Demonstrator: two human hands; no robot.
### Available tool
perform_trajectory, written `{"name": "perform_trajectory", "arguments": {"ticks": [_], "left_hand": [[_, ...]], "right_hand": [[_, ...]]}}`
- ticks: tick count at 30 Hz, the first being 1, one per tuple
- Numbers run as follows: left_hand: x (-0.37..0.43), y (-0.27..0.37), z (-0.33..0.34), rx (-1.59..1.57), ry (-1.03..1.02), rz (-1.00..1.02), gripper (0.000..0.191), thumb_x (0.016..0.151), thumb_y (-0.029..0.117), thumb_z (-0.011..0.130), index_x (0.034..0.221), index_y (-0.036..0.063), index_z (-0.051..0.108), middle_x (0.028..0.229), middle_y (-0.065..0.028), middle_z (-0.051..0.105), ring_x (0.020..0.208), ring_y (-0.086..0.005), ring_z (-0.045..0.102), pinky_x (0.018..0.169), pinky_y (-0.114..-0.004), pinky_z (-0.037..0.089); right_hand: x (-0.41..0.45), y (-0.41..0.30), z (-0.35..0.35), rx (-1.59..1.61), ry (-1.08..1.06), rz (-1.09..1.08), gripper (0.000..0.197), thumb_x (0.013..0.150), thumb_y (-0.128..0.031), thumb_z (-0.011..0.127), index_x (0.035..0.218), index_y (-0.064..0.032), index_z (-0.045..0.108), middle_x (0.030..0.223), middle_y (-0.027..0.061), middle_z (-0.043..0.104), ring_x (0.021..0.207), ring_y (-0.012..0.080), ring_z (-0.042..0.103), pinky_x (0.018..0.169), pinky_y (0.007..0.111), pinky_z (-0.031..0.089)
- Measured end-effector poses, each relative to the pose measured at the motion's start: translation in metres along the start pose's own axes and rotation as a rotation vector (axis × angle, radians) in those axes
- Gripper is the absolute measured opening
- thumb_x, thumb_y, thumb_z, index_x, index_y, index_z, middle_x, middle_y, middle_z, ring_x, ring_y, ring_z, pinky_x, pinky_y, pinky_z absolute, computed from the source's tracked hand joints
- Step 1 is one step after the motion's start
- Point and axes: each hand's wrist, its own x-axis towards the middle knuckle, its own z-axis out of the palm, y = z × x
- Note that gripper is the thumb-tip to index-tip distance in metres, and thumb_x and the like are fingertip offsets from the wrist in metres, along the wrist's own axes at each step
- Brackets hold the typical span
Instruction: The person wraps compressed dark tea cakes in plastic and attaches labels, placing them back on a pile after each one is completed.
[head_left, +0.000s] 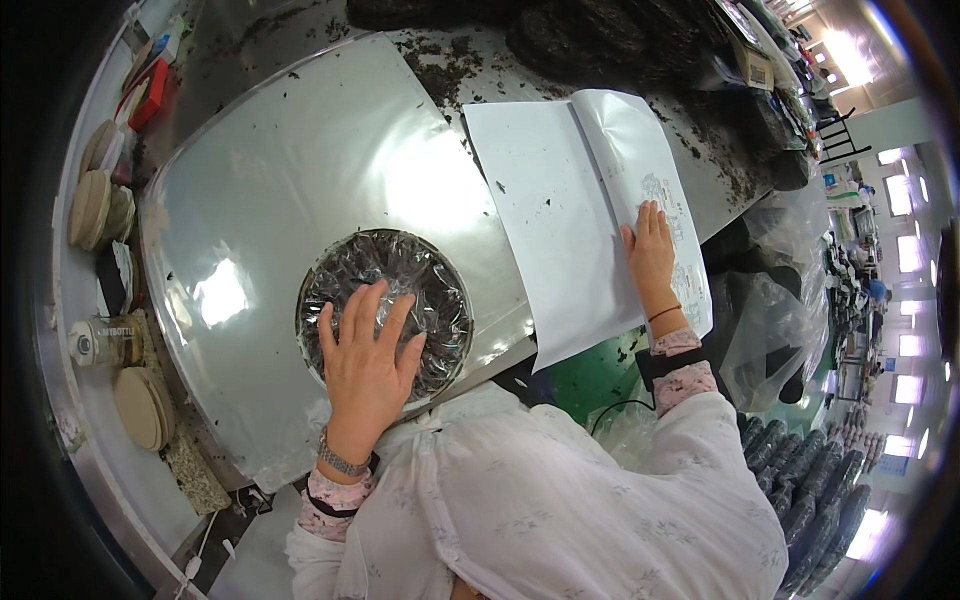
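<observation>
A round, dark bundle in crinkled clear film (431, 300) lies at the near edge of a shiny metal work surface (300, 165). My left hand (371, 352), with a metal watch at the wrist, rests on it or just over it, fingers spread. To the right, my right hand (651, 251) lies flat on a large sheet of white paper (555, 225), near its printed part, fingers close together. The sheet's far right part is curled over. Small dark flakes are scattered on the paper.
Dark pressed leafy cakes (600, 37) and loose flakes cover the far side. Pale round discs (142, 409), a bottle (109, 340) and a red box (150, 94) line the left ledge. Plastic bags (765, 337) are at right; wrapped dark stacks (817, 480) stand beyond.
</observation>
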Motion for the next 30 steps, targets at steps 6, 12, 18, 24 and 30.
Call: {"name": "perform_trajectory", "arguments": {"ticks": [6, 12, 18, 24, 30], "left_hand": [[0.000, -0.001, 0.000, 0.007, 0.013, 0.004, 0.042, 0.101, 0.034, 0.062, 0.138, 0.0145, 0.062, 0.149, -0.0120, 0.051, 0.139, -0.0345, 0.047, 0.120, -0.060, 0.025], [-0.001, 0.001, -0.001, 0.002, 0.047, -0.013, 0.041, 0.098, 0.034, 0.065, 0.134, 0.0147, 0.065, 0.146, -0.0120, 0.054, 0.137, -0.0325, 0.050, 0.119, -0.059, 0.025], [0.001, -0.002, 0.004, -0.022, 0.055, -0.005, 0.041, 0.097, 0.034, 0.067, 0.134, 0.0162, 0.065, 0.144, -0.0114, 0.055, 0.136, -0.0318, 0.050, 0.119, -0.059, 0.026], [-0.003, -0.004, 0.003, -0.062, 0.064, -0.028, 0.041, 0.096, 0.034, 0.069, 0.133, 0.0176, 0.066, 0.144, -0.0103, 0.056, 0.136, -0.0313, 0.050, 0.120, -0.058, 0.026], [-0.004, -0.008, 0.001, -0.161, 0.063, -0.056, 0.043, 0.097, 0.032, 0.066, 0.138, 0.0184, 0.063, 0.148, -0.0090, 0.055, 0.137, -0.0293, 0.051, 0.120, -0.059, 0.027]], "right_hand": [[0.004, -0.004, 0.013, -0.115, 0.011, -0.013, 0.050, 0.104, -0.029, 0.059, 0.139, 0.0064, 0.056, 0.136, 0.0254, 0.063, 0.121, 0.0416, 0.063, 0.101, 0.047, 0.053], [0.028, 0.047, -0.004, 0.600, -0.023, 0.641, 0.040, 0.105, -0.036, 0.058, 0.122, -0.0038, 0.074, 0.116, 0.0207, 0.075, 0.108, 0.0316, 0.072, 0.092, 0.039, 0.055], [-0.024, 0.256, 0.020, 0.677, 0.737, 1.140, 0.041, 0.103, -0.032, 0.062, 0.092, 0.0069, 0.073, 0.077, 0.0067, 0.070, 0.068, 0.0167, 0.061, 0.060, 0.037, 0.050], [0.013, 0.073, -0.082, 1.414, 0.175, 0.599, 0.039, 0.112, -0.034, 0.049, 0.126, -0.0005, 0.065, 0.111, 0.0056, 0.065, 0.091, 0.0149, 0.064, 0.071, 0.034, 0.057], [0.005, -0.196, -0.199, 1.225, -0.181, -0.505, 0.056, 0.109, -0.032, 0.050, 0.153, 0.0026, 0.045, 0.158, 0.0248, 0.045, 0.150, 0.0432, 0.038, 0.122, 0.048, 0.033]]}}
